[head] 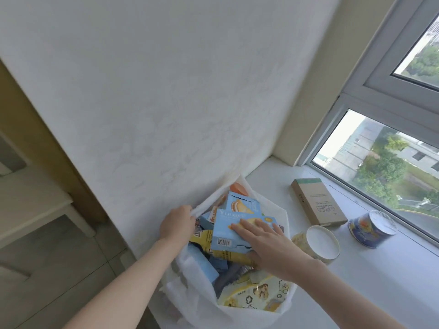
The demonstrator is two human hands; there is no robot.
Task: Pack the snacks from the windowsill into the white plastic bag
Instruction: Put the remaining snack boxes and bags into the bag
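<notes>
Snacks (242, 231) half-buried in bag (237, 314)

- White plastic bag (190, 302): thin, matt, softly crumpled film, slightly translucent at the rim.
- Light blue box (228, 236): printed cardboard, smooth with a faint sheen.
- Brown box (318, 203): plain matt kraft cardboard with a green printed band.
- Paper tub (320, 243): smooth, matt white lid.
- Blue cup (370, 231): glossy printed wall; crinkled, shiny foil-like lid.
- Windowsill (380, 281): smooth white surface, lightly reflective.
- Wall (166, 91): white, matt, finely textured.
- Window frame (356, 96): smooth, grey-white, satin finish.
</notes>
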